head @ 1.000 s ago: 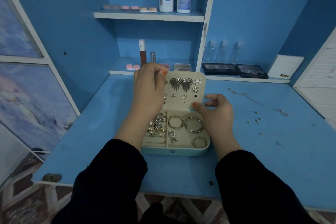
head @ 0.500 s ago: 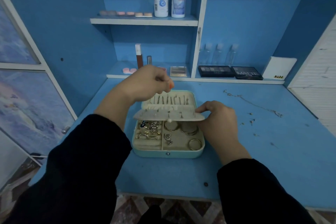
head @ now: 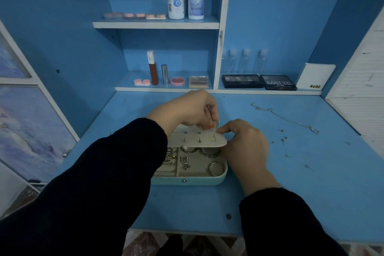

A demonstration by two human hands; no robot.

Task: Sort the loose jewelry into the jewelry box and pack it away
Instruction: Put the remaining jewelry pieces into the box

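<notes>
1 jewelry box (head: 187, 181) | right hand (head: 243, 145) pinches 1 earring panel (head: 197, 140) | left hand (head: 187, 110) curled, grip unclear

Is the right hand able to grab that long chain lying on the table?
Probably yes. The chain lies on open table to the right of the right hand, with nothing between them. But that hand pinches the box's earring panel, so it must let go first.

You get one view only, from the wide-angle camera on your head. It looks forward and down over the near edge of the counter (head: 311, 193) toward the shelves (head: 155, 25) at the back. It sits close: your sleeves (head: 83, 203) fill the bottom, and the jewelry box (head: 187, 181) lies just below frame centre.
</notes>
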